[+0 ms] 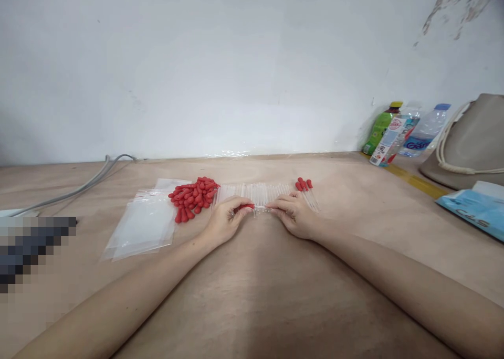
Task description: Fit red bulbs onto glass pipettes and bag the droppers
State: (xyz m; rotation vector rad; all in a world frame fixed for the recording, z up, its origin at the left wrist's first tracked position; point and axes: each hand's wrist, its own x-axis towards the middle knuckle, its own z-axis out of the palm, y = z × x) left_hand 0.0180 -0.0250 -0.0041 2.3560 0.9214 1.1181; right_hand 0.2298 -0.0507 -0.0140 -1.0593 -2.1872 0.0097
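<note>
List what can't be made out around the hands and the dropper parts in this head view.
- Head view: how the red bulb meets the clear tube; left hand and right hand fingers cover the joint.
- Count of clear tubes in the row: too small, see-through.
- Object at the left edge: pixelated.
- Blue packet: cut off by the right edge.

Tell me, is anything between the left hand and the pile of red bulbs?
Nothing visible. The left hand, pinching a red bulb, lies just below the pile of red bulbs, with only bare table between.
</note>
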